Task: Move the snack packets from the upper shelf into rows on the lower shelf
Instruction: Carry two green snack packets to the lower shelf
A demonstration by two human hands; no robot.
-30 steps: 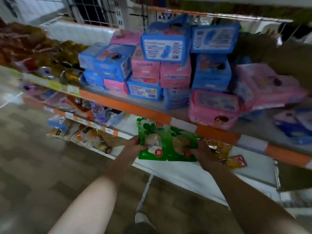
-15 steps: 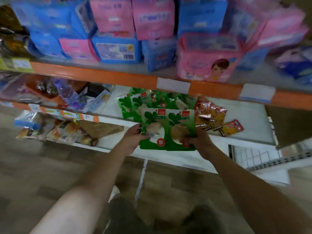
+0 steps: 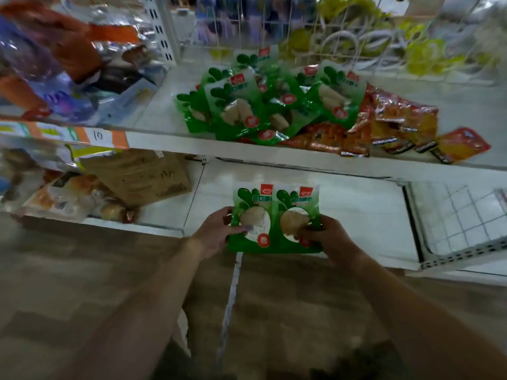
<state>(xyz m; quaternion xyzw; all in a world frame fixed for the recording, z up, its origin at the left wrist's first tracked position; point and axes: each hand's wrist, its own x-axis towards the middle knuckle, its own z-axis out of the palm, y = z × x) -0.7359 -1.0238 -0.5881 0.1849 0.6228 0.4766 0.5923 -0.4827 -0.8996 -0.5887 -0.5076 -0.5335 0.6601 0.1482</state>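
Observation:
Two green snack packets sit side by side over the front of the white lower shelf [image 3: 356, 215]. My left hand [image 3: 216, 234] grips the left green packet [image 3: 252, 212], and my right hand [image 3: 326, 237] grips the right green packet [image 3: 297, 212]. On the upper shelf [image 3: 175, 141] lies a loose heap of several more green packets [image 3: 263, 105]. Beside that heap, to the right, lie several red and orange packets [image 3: 397, 124].
A brown cardboard box [image 3: 140, 174] and wrapped bread [image 3: 68, 196] fill the lower shelf's left bay. A wire basket [image 3: 461, 215] stands at the lower right. Bagged goods [image 3: 55, 72] crowd the upper left. Wood-pattern floor lies below.
Both hands have carried the two green packets down from the upper shelf's level to the front of the lower shelf. The camera has tilted down, and the blue and pink boxes have left view.

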